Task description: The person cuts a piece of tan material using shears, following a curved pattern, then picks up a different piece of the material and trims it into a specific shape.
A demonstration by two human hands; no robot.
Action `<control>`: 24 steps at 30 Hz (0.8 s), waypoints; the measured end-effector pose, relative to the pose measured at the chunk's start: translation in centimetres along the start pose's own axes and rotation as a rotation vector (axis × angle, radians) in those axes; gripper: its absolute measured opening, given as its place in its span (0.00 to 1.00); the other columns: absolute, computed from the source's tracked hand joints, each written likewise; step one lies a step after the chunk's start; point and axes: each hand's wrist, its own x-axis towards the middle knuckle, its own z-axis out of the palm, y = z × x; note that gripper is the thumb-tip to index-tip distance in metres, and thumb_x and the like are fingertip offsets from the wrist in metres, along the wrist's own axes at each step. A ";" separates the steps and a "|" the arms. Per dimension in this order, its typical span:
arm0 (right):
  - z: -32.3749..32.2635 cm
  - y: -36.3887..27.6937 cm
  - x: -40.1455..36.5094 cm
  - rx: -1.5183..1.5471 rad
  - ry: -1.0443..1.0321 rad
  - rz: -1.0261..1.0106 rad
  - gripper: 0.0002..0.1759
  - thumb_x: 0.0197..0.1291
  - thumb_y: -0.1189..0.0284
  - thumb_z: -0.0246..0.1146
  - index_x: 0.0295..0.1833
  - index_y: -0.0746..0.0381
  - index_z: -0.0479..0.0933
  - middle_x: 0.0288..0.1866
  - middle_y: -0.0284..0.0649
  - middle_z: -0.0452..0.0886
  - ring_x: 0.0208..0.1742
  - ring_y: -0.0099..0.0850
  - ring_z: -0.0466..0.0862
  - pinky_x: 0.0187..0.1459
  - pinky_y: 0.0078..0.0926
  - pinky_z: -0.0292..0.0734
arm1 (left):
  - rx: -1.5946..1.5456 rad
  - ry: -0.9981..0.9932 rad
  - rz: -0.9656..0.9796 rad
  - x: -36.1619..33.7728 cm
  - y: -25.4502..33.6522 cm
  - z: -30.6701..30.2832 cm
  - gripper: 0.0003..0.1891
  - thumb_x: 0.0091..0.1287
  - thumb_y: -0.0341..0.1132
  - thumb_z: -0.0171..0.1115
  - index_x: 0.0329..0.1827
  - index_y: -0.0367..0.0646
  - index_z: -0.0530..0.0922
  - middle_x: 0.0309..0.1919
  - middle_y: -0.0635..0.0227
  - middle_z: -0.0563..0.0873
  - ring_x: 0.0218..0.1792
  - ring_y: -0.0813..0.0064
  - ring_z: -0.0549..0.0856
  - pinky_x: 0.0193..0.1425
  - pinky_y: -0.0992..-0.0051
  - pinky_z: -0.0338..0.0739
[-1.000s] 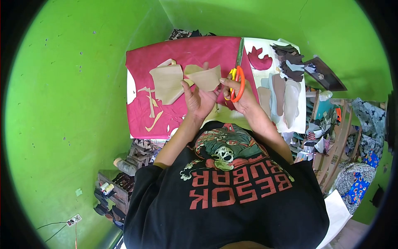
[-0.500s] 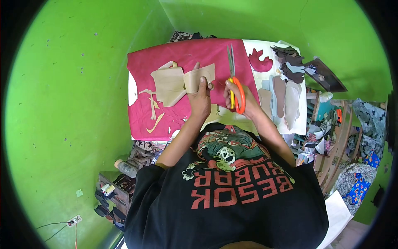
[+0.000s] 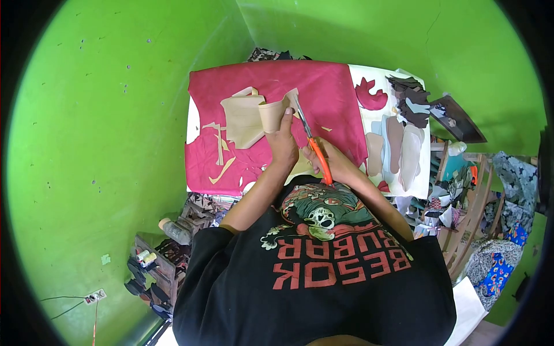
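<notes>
The left hand (image 3: 283, 143) is closed on a curled tan piece of thin sheet material (image 3: 271, 114), pinching its lower edge and holding it up over the table. The right hand (image 3: 333, 162), nearer the body, grips the orange-handled scissors (image 3: 310, 141) by their loops. The steel blades slant up and to the left, and their tips meet the right edge of the tan piece just above the left hand's fingers. Whether the blades are parted is too small to tell.

Under both hands a magenta cloth (image 3: 329, 86) covers most of the white table (image 3: 369, 72). A larger flat tan cutout (image 3: 242, 118) lies just left of the held piece, and thin tan offcuts (image 3: 222, 167) lie further left. On the bare right part of the table are a dark red flame-shaped cutout (image 3: 372, 99), a heap of dark brown cutouts (image 3: 407, 95) and pale elongated oval pieces (image 3: 404, 147).

The person's black T-shirt (image 3: 323, 288) carries a skull picture and red block letters, upside down in this view. "BESOK" is clear; the other word looks like "BUBAR".

Half a second earlier the scissors pointed straight away from the body, over the cloth and apart from the tan piece. Now they tilt onto it, and the right hand sits lower. A second ago the piece was spread flat; now it is curled.
</notes>
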 end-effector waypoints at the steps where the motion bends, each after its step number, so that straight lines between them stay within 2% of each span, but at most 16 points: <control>1: 0.2 -0.3 -0.1 0.018 0.027 -0.048 0.34 0.70 0.40 0.61 0.45 0.65 0.72 0.33 0.36 0.72 0.34 0.24 0.76 0.36 0.26 0.75 | 0.000 0.005 -0.002 -0.1 -0.3 -0.4 0.16 0.73 0.31 0.66 0.61 0.40 0.76 0.51 0.68 0.83 0.47 0.76 0.81 0.52 0.71 0.75; 3: 0.5 0.2 0.1 0.038 0.052 -0.090 0.33 0.70 0.40 0.60 0.44 0.65 0.72 0.32 0.34 0.71 0.33 0.23 0.75 0.35 0.27 0.75 | -0.035 -0.038 -0.022 -0.1 -0.7 -1.3 0.15 0.78 0.40 0.60 0.60 0.42 0.76 0.48 0.70 0.81 0.44 0.77 0.77 0.48 0.71 0.71; 4: 0.6 1.0 0.6 0.040 0.084 -0.109 0.30 0.70 0.43 0.62 0.43 0.64 0.72 0.30 0.34 0.72 0.32 0.22 0.75 0.33 0.26 0.74 | -0.035 -0.036 -0.024 0.0 -0.6 -1.3 0.15 0.78 0.40 0.60 0.60 0.42 0.76 0.48 0.70 0.81 0.44 0.77 0.77 0.48 0.71 0.71; 6: 0.7 1.8 0.8 0.041 0.116 -0.126 0.28 0.70 0.46 0.64 0.41 0.63 0.72 0.29 0.33 0.72 0.31 0.21 0.74 0.32 0.25 0.73 | -0.125 -0.010 0.024 0.2 -0.3 -1.4 0.18 0.81 0.47 0.51 0.60 0.43 0.75 0.47 0.71 0.79 0.44 0.77 0.75 0.48 0.70 0.70; 7: 0.7 1.7 0.8 0.165 0.133 -0.111 0.24 0.70 0.50 0.67 0.40 0.62 0.72 0.28 0.32 0.73 0.30 0.20 0.75 0.30 0.24 0.73 | -0.062 -0.098 0.077 0.4 -0.1 -2.0 0.23 0.82 0.50 0.45 0.66 0.42 0.73 0.51 0.69 0.79 0.46 0.75 0.76 0.50 0.69 0.71; 8: 0.7 1.6 0.7 0.288 0.150 -0.096 0.22 0.69 0.55 0.70 0.39 0.61 0.71 0.28 0.32 0.75 0.29 0.19 0.76 0.29 0.23 0.72 | -0.063 -0.099 0.079 0.4 -0.1 -2.0 0.23 0.82 0.50 0.45 0.66 0.42 0.73 0.51 0.69 0.79 0.46 0.75 0.76 0.50 0.69 0.71; 9: 0.7 1.4 0.7 0.287 0.152 -0.098 0.22 0.69 0.55 0.70 0.39 0.61 0.71 0.28 0.32 0.75 0.29 0.19 0.76 0.29 0.23 0.72 | -0.066 -0.093 0.129 0.2 0.8 -1.1 0.26 0.83 0.51 0.44 0.72 0.40 0.68 0.52 0.68 0.79 0.46 0.75 0.76 0.51 0.68 0.71; 10: 0.6 1.1 0.6 0.308 0.207 -0.130 0.18 0.68 0.60 0.71 0.39 0.61 0.72 0.28 0.32 0.76 0.28 0.19 0.77 0.30 0.21 0.73 | -0.070 -0.088 0.179 -0.1 1.3 -0.4 0.29 0.83 0.51 0.43 0.77 0.39 0.64 0.52 0.67 0.79 0.45 0.75 0.76 0.52 0.68 0.71; 11: 0.6 0.8 0.5 0.327 0.264 -0.163 0.16 0.67 0.66 0.72 0.39 0.61 0.72 0.28 0.33 0.78 0.27 0.18 0.78 0.30 0.19 0.73 | -0.072 -0.091 0.179 -0.5 1.3 -0.1 0.29 0.83 0.51 0.43 0.77 0.39 0.64 0.52 0.67 0.79 0.45 0.75 0.76 0.52 0.68 0.71; 13: 0.6 -0.6 0.2 0.373 0.300 -0.191 0.14 0.66 0.69 0.72 0.39 0.61 0.72 0.28 0.33 0.79 0.27 0.19 0.79 0.30 0.18 0.74 | -0.034 -0.221 0.127 -1.4 1.3 0.4 0.34 0.83 0.53 0.41 0.86 0.46 0.50 0.53 0.65 0.79 0.48 0.74 0.77 0.54 0.68 0.73; 14: 0.8 -1.1 0.2 0.421 0.333 -0.215 0.13 0.65 0.72 0.72 0.39 0.61 0.72 0.28 0.33 0.79 0.27 0.19 0.80 0.29 0.17 0.74 | -0.037 -0.225 0.127 -2.0 1.2 0.3 0.34 0.83 0.53 0.41 0.86 0.46 0.50 0.53 0.65 0.79 0.48 0.74 0.77 0.54 0.68 0.73; 16: 0.9 -1.1 0.7 0.436 0.341 -0.257 0.13 0.63 0.75 0.73 0.40 0.61 0.72 0.28 0.33 0.80 0.26 0.19 0.80 0.29 0.17 0.75 | -0.136 -0.444 -0.199 -3.3 0.9 -0.5 0.34 0.84 0.54 0.40 0.87 0.55 0.43 0.55 0.65 0.78 0.52 0.74 0.77 0.57 0.68 0.74; 17: 1.0 -1.1 0.9 0.451 0.343 -0.296 0.13 0.62 0.77 0.73 0.40 0.61 0.73 0.29 0.33 0.81 0.26 0.20 0.80 0.29 0.17 0.75 | -0.067 -0.485 -0.230 -3.5 0.6 -1.0 0.33 0.84 0.54 0.40 0.87 0.62 0.42 0.56 0.64 0.77 0.53 0.74 0.78 0.57 0.69 0.75; 21: 1.2 -1.3 0.7 0.485 0.352 -0.351 0.13 0.60 0.79 0.73 0.40 0.60 0.73 0.28 0.33 0.81 0.26 0.19 0.81 0.28 0.18 0.75 | -0.057 -0.524 -0.175 -3.8 0.3 -1.1 0.36 0.83 0.55 0.42 0.87 0.56 0.42 0.62 0.63 0.76 0.53 0.75 0.79 0.56 0.74 0.76; 23: 1.2 -1.7 0.5 0.438 0.382 -0.308 0.13 0.59 0.81 0.73 0.40 0.60 0.73 0.28 0.31 0.80 0.25 0.18 0.79 0.27 0.17 0.74 | -0.054 -0.495 -0.059 -3.2 0.9 -1.3 0.35 0.83 0.54 0.43 0.86 0.48 0.48 0.66 0.60 0.76 0.61 0.71 0.78 0.67 0.70 0.72; 24: 1.1 -1.6 0.5 0.439 0.386 -0.303 0.13 0.59 0.81 0.73 0.40 0.60 0.73 0.28 0.31 0.80 0.25 0.18 0.79 0.27 0.17 0.74 | -0.055 -0.494 -0.066 -3.0 1.2 -1.7 0.35 0.83 0.54 0.43 0.86 0.48 0.48 0.66 0.60 0.76 0.61 0.71 0.78 0.67 0.70 0.72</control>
